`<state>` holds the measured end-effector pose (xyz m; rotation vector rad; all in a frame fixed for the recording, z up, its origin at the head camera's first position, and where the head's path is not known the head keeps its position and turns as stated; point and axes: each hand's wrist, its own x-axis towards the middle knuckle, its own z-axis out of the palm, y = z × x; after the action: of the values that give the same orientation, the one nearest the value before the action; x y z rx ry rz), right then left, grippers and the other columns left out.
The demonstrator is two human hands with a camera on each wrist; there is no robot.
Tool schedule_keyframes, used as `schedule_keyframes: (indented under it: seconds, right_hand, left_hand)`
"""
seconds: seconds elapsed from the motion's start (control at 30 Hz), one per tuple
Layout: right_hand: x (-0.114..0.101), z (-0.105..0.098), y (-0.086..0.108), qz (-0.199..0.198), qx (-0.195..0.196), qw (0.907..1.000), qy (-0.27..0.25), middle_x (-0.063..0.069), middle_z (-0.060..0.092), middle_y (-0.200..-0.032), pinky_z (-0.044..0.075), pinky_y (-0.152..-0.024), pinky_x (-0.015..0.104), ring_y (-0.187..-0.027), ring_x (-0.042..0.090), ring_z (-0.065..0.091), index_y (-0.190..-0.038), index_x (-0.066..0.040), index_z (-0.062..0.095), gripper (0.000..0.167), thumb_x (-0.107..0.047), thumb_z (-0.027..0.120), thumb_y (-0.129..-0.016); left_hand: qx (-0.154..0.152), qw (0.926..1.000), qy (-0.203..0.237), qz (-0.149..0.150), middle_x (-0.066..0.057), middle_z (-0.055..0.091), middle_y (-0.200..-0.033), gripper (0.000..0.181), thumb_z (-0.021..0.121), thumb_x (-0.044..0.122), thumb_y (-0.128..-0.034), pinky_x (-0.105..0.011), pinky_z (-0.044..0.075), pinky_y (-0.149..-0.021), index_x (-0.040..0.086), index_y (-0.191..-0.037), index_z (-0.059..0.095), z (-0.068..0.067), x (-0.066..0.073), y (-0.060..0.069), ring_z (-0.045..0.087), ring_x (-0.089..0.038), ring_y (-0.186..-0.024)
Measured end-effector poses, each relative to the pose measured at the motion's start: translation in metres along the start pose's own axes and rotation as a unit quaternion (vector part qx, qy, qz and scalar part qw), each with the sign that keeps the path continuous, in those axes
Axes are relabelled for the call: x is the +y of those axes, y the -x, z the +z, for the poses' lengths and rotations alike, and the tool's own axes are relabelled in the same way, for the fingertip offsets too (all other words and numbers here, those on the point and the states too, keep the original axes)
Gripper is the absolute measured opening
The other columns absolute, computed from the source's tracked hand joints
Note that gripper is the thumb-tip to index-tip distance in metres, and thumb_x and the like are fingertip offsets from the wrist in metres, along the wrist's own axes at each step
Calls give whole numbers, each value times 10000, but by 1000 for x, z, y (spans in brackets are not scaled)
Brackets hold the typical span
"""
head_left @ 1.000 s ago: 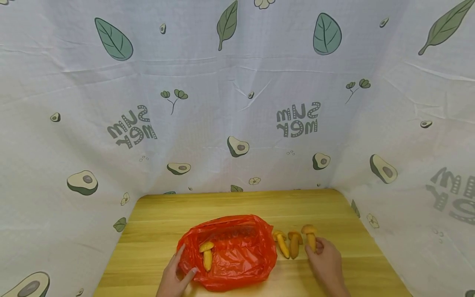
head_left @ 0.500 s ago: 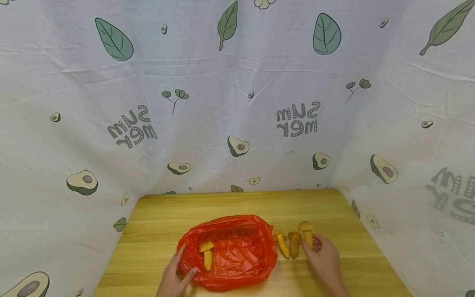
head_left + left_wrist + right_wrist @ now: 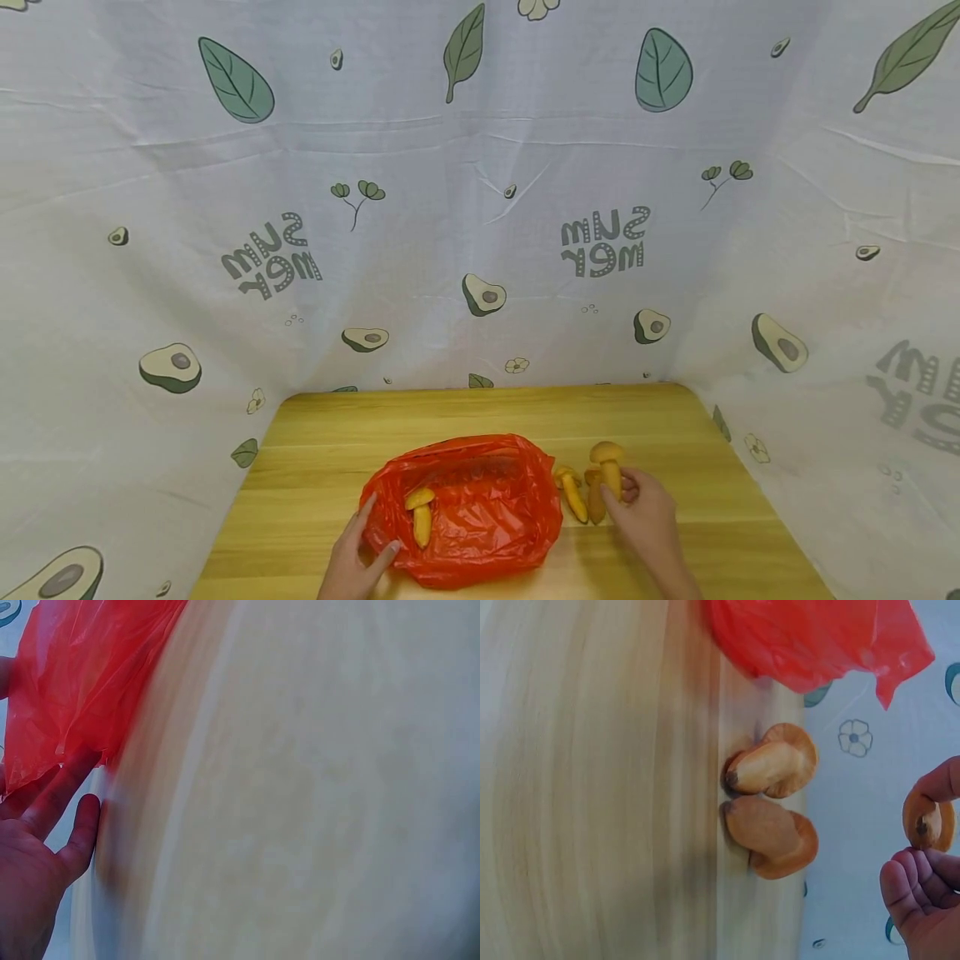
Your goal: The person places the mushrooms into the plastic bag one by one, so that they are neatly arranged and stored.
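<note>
A red plastic bag (image 3: 480, 521) lies with its mouth spread on the wooden table, one yellow mushroom (image 3: 422, 518) inside at its left. My left hand (image 3: 354, 554) rests at the bag's left edge, thumb and fingers spread against the plastic; the left wrist view shows the fingers (image 3: 64, 787) touching the bag (image 3: 82, 682). My right hand (image 3: 647, 517) pinches a mushroom (image 3: 609, 468) by its stem, above the table. Under it lies a brown mushroom (image 3: 596, 500), partly covered, with a yellow one (image 3: 573, 495) beside it. Both lie close together in the right wrist view (image 3: 772, 836).
The wooden table (image 3: 480, 408) reaches back to a white cloth (image 3: 420, 250) printed with leaves and avocados, which also hangs along both sides. The two lying mushrooms are just right of the bag.
My right hand has moved left and slightly up with the pinched mushroom, which now partly covers the brown one. The left hand and the bag have stayed in place.
</note>
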<state>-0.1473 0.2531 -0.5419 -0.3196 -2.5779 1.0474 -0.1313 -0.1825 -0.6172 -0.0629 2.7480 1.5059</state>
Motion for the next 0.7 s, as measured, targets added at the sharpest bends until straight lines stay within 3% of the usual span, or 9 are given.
schedule_keyframes:
  seconds: [0.53, 0.7]
  right_hand:
    - [-25, 18, 3, -510, 165, 9981, -319, 65, 670, -841, 534, -638, 187, -781, 182, 618, -1100, 65, 726, 378, -134, 849, -802]
    - [-36, 20, 5, -493, -14, 9977, -461, 72, 667, -858, 543, -647, 194, -785, 168, 610, -1105, 60, 718, 371, -135, 849, -818]
  left_hand:
    - [-38, 10000, 3, 1, -261, 441, -1572, 929, 746, 538, -900, -613, 482, -1093, 97, -1609, 340, -1, 3, 0, 486, -480, -1400]
    - [-39, 10000, 8, -13, -270, 449, -1561, 926, 747, 533, -902, -605, 502, -1074, 90, -1607, 343, -1, 4, 0, 498, -483, -1387]
